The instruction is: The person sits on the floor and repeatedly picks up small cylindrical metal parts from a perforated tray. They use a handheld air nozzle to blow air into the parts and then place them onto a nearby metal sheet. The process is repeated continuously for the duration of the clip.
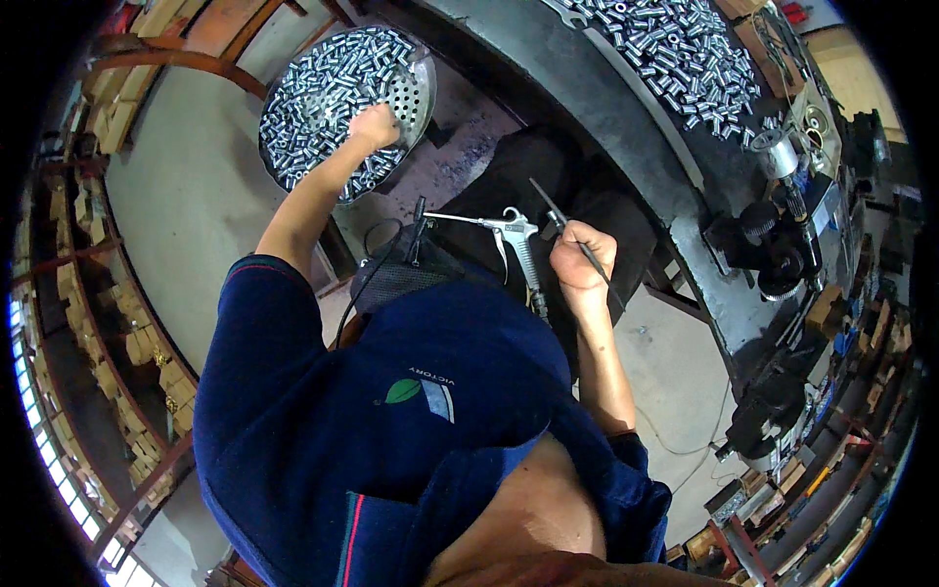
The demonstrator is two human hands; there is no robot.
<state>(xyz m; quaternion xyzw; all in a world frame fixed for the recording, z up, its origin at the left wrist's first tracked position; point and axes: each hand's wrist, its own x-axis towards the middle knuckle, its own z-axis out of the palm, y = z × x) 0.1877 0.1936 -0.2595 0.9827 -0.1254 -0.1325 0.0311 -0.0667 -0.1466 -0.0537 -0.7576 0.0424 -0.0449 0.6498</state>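
My left hand [375,125] reaches out to the far left into a round perforated metal basin [419,86] heaped with small shiny metal cylinders [323,98]. Its fingers are curled into the pile, closed on some of them. My right hand [582,256] is raised in front of me and grips a thin dark rod [548,203] that points up and to the left. A silver air blow gun [514,237] lies on my lap just left of that hand, its long nozzle pointing left.
A curved dark metal workbench [626,117] runs across the top right, with a second heap of the same cylinders [685,54] on it. A black machine with knobs [773,249] stands at the right. Shelves of boxes [117,323] line the left.
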